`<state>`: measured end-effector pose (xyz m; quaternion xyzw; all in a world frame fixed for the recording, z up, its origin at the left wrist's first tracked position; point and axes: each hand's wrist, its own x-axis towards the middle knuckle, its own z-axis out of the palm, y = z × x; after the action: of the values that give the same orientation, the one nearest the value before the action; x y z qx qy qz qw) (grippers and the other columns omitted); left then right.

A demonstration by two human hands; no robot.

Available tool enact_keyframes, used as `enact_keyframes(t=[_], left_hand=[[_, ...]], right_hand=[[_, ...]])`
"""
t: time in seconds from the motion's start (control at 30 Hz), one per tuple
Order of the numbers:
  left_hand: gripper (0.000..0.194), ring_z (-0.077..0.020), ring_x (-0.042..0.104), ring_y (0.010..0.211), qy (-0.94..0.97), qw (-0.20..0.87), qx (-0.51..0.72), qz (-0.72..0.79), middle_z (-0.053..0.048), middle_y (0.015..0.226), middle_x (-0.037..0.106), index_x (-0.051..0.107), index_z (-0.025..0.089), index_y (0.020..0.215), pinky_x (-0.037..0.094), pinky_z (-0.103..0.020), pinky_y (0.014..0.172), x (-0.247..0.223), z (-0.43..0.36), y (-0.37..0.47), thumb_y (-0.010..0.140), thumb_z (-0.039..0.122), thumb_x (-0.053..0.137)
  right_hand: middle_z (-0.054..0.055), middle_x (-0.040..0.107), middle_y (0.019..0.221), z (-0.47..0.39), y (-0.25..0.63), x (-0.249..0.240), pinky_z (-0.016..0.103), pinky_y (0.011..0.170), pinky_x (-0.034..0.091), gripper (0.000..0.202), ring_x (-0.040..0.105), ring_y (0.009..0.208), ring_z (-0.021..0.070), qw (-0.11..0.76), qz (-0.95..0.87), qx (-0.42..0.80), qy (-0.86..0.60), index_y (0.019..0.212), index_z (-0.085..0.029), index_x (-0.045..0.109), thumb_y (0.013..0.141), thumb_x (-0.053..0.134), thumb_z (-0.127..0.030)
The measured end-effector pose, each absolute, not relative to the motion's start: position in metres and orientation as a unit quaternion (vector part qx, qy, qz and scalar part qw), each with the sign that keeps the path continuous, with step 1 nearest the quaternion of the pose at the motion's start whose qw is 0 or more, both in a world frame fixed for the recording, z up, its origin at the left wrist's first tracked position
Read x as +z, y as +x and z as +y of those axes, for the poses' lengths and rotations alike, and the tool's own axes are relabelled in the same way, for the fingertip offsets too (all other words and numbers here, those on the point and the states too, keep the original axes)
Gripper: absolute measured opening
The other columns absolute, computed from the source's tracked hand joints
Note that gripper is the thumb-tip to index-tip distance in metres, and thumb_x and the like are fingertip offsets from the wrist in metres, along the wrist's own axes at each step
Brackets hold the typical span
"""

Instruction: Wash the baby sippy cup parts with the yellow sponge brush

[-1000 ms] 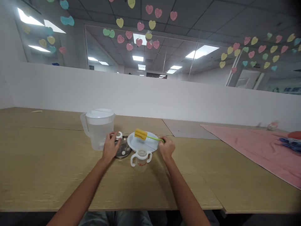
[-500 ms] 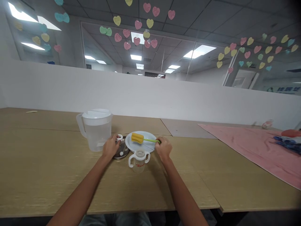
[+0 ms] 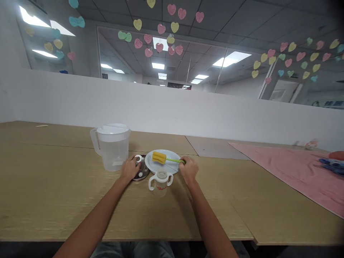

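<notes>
In the head view my right hand (image 3: 189, 167) is closed around the end of the green handle of a bottle brush (image 3: 159, 157). Its yellow sponge head lies over the white plate (image 3: 150, 167). My left hand (image 3: 129, 168) pinches a white ring (image 3: 138, 158), perhaps a bottle collar, above a round metal dish (image 3: 145, 173). A small white piece (image 3: 140, 174) rests in that dish. Between my forearms, in front of the plate, stands a clear baby bottle (image 3: 160, 186) upright, with two white handles, red lettering and an uncovered mouth.
A lidded translucent pitcher (image 3: 114, 148) with liquid stands just beyond my left hand. Pink cloth (image 3: 290, 165) covers the table's right side, with a blue and red item (image 3: 334, 163) on it. A white wall (image 3: 161, 107) closes off the back.
The whole view has shifted slightly, so things sit a little farther right. Both hands keep their holds, and the bottle, plate and pitcher stand where they were.
</notes>
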<state>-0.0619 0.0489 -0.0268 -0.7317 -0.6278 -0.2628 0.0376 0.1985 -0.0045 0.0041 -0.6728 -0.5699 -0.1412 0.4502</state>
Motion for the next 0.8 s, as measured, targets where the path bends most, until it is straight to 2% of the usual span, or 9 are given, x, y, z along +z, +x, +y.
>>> enact_keyframes(t=[0.17,0.43,0.63,0.7,0.8], left_hand=[[0.043,-0.0235,0.051,0.108,-0.735,0.037,-0.267,-0.622,-0.015,0.117,0.055,0.049,0.01,0.125,0.038,-0.031,0.095,-0.034,0.056,-0.063,0.085,0.027,0.047],[0.037,-0.0217,0.053,0.099,-0.74,0.045,-0.257,-0.62,-0.012,0.105,0.058,0.055,0.016,0.119,0.04,-0.031,0.089,-0.033,0.053,-0.065,0.085,0.029,0.046],[0.037,-0.0231,0.054,0.097,-0.737,0.055,-0.269,-0.617,-0.013,0.103,0.059,0.055,0.014,0.117,0.04,-0.032,0.087,-0.029,0.049,-0.064,0.086,0.031,0.045],[0.04,-0.0241,0.052,0.1,-0.728,0.069,-0.293,-0.616,-0.013,0.106,0.058,0.052,0.014,0.119,0.039,-0.034,0.089,-0.026,0.045,-0.064,0.087,0.035,0.042],[0.039,-0.0241,0.052,0.1,-0.726,0.078,-0.396,-0.556,-0.012,0.105,0.059,0.056,0.015,0.113,0.039,-0.036,0.09,-0.017,0.03,-0.062,0.089,0.039,0.036]], right_hand=[[0.002,0.066,0.073,-0.005,0.198,0.005,0.024,0.058,0.027,0.023,0.052,0.07,0.0145,0.446,-0.569,-0.134,-0.678,0.067,-0.019,0.067,0.061,0.046,-0.01],[0.002,0.066,0.07,-0.004,0.197,0.004,0.024,0.055,0.025,0.024,0.052,0.067,0.0142,0.447,-0.572,-0.148,-0.672,0.064,-0.019,0.066,0.061,0.045,-0.009],[0.001,0.066,0.07,-0.004,0.198,0.003,0.024,0.054,0.026,0.024,0.053,0.065,0.0142,0.454,-0.571,-0.148,-0.668,0.065,-0.019,0.066,0.06,0.045,-0.009],[0.002,0.066,0.07,-0.003,0.198,0.004,0.024,0.055,0.027,0.024,0.053,0.066,0.0144,0.463,-0.567,-0.139,-0.667,0.065,-0.019,0.066,0.06,0.044,-0.01],[0.002,0.066,0.071,-0.004,0.199,0.005,0.024,0.057,0.029,0.025,0.054,0.068,0.0156,0.494,-0.548,-0.12,-0.665,0.065,-0.019,0.066,0.061,0.043,-0.012]])
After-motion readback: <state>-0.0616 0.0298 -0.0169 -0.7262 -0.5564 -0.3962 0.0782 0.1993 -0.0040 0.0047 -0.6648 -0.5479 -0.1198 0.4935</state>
